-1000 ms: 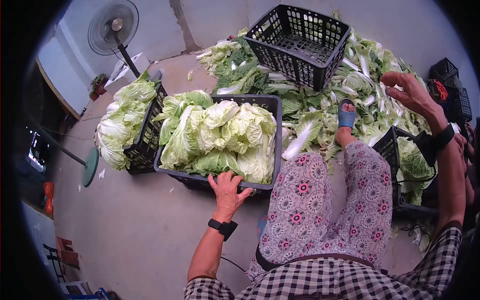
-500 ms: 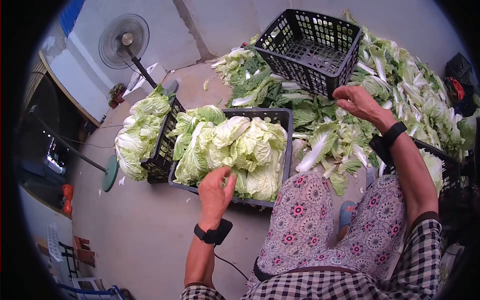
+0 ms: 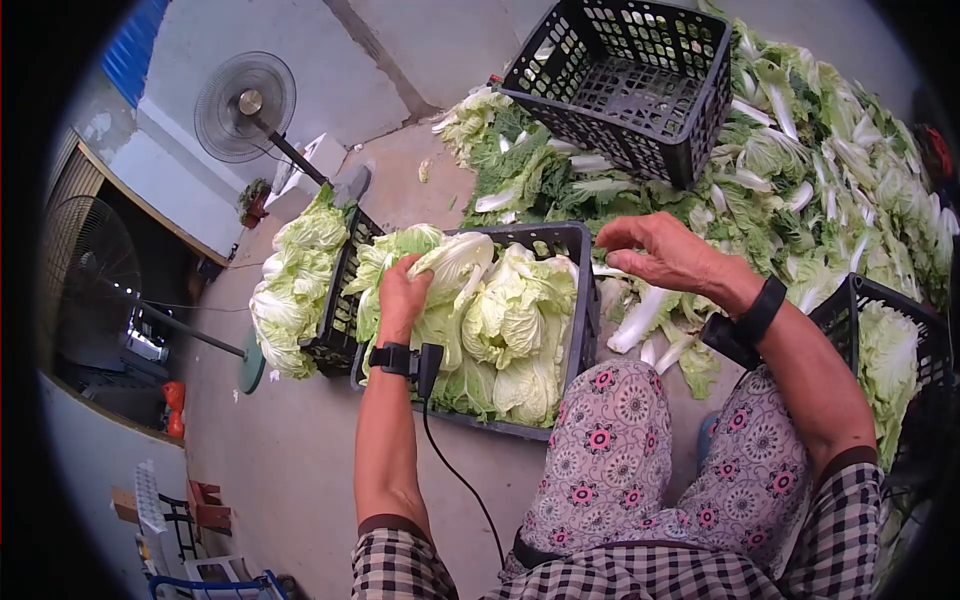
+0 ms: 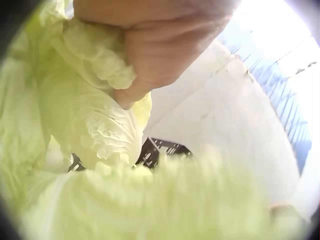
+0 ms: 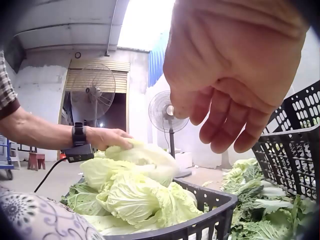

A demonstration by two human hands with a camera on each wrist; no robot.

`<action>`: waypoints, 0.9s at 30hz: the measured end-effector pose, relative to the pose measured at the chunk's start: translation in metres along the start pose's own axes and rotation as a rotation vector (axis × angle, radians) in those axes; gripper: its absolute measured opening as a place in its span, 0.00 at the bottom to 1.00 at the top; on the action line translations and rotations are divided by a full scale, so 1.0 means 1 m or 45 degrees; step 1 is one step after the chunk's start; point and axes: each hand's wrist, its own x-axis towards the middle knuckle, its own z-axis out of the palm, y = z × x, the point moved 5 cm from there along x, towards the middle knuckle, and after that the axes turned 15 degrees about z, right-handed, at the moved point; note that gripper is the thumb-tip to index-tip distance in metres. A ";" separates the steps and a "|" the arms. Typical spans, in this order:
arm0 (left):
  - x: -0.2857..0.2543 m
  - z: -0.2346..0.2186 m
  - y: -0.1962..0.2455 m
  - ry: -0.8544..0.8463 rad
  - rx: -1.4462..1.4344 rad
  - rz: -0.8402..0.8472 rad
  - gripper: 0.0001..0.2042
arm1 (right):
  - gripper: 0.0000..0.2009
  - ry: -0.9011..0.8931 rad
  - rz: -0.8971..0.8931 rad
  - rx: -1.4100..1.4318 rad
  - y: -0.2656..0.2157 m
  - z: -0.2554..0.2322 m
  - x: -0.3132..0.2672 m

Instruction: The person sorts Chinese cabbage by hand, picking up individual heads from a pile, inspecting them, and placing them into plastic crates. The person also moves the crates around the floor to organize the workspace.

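The left hand (image 3: 402,297) has moved from the near rim of the middle crate (image 3: 588,290) to the cabbages. Its thumb and fingers now pinch the outer leaves of one cabbage (image 3: 462,262), near the crate's far edge and left of its middle. The work seems to have gone from reaching to handling that one head. The right hand (image 3: 670,250) has come in from over the leaf pile (image 3: 800,190) to just beside the crate's far right corner; its fingers are loosely bent, holding nothing, and its thumb is apart from them.

The gripped cabbage is tilted, its pale ribs showing and its leaf edges ruffled and light green. Its upper part stands above the heads around it; whether its underside is off them I cannot tell. The outer leaves look loose and could tear if pulled alone.
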 end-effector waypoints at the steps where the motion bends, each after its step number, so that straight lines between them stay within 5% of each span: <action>1: -0.007 -0.004 -0.006 0.094 -0.266 -0.065 0.19 | 0.15 -0.001 0.013 0.068 0.003 0.002 0.000; 3: -0.028 -0.024 0.016 0.360 -0.529 0.019 0.20 | 0.16 0.014 0.032 0.193 0.007 0.004 0.005; 7: -0.057 -0.041 0.085 0.756 -1.049 0.148 0.24 | 0.41 -0.115 0.098 0.388 -0.012 0.014 0.006; 9: -0.069 -0.025 0.132 0.739 -1.253 0.166 0.26 | 0.55 -0.248 0.073 0.556 -0.022 0.023 0.008; 12: -0.077 0.029 0.176 0.513 -1.056 0.280 0.27 | 0.53 -0.356 -0.087 0.894 -0.052 0.034 -0.003; 13: -0.080 0.031 0.218 0.464 -0.704 0.661 0.25 | 0.51 -0.409 -0.085 0.973 -0.064 0.032 -0.013; 15: -0.085 0.045 0.225 0.451 -0.706 0.729 0.29 | 0.44 -0.339 -0.075 0.831 -0.059 0.017 -0.016; 18: -0.083 0.039 0.216 0.155 -0.758 0.624 0.38 | 0.41 -0.235 -0.111 0.508 -0.056 0.003 -0.025; 22: -0.081 0.020 0.214 0.464 -0.754 0.620 0.37 | 0.44 -0.181 -0.313 0.291 -0.066 0.008 -0.034; 25: -0.084 0.040 0.216 0.015 -0.713 0.371 0.35 | 0.46 -0.204 -0.623 0.130 -0.075 0.018 -0.029; 27: -0.083 0.051 0.211 0.164 -0.932 0.370 0.33 | 0.47 -0.070 -0.529 0.173 -0.075 0.012 -0.033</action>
